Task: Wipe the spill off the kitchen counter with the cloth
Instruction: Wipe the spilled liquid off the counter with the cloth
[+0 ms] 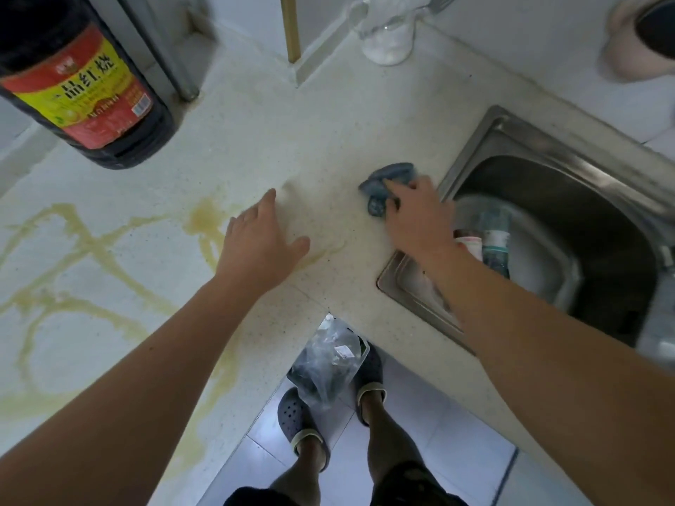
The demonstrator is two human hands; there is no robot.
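Surface (328,115): pale speckled kitchen counter, L-shaped, wrapping round a floor gap at 6 o'clock.

Spill (84,257): yellowish-brown liquid in looping streaks, spread over the surface from 8 to 9 o'clock, with a denser blot near the left hand and a thin trail running under it toward centre.

Cloth (387,182): blue-grey, bunched, lying on the surface just right of centre, close beside the sink rim. Well apart from the main streaks of the spill.

Right hand (416,217): palm down over the cloth; grip grasping it, fingers curled onto its near edge. Forearm crosses the near corner of the sink.

Left hand (263,242): grip released, fingers straight and spread, palm down over the surface at centre, over the end of the thin trail. Whether it touches the surface cannot be told.

Sink (485,140): stainless steel, at 3 o'clock, holding a pale basin and a clear bottle (495,235) with a green-tinted body.

Dark bottle (80,78): large, red and yellow label, standing on the surface at 10 o'clock.

Glass vessel (387,34): clear, at 12 o'clock, by the wall.

Pink pot (635,42): at 2 o'clock, partly cut off by the frame edge.

Plastic bag (328,363): clear, crumpled, hanging at the counter's inner corner at 6 o'clock, above the person's feet in dark perforated clogs (297,418) on the tiled floor.
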